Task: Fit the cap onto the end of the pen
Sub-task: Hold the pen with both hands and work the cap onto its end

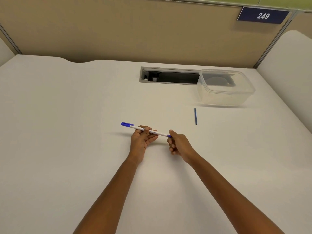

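1. Head view: the pen (148,130) is a slim white barrel with a blue cap (127,124) at its left end and a short blue tip at the right, held level just above the tabletop (67,115).
2. The left hand (141,141) pinches the barrel at its middle.
3. The right hand (179,144) is curled at the pen's right tip; whether it grips a second cap there is hard to tell.
4. Dark print runs along the barrel, too small to read.
5. A sign (263,15) on the partition reads "249".
6. A thin dark blue stick (195,116) lies near a clear container (226,95).
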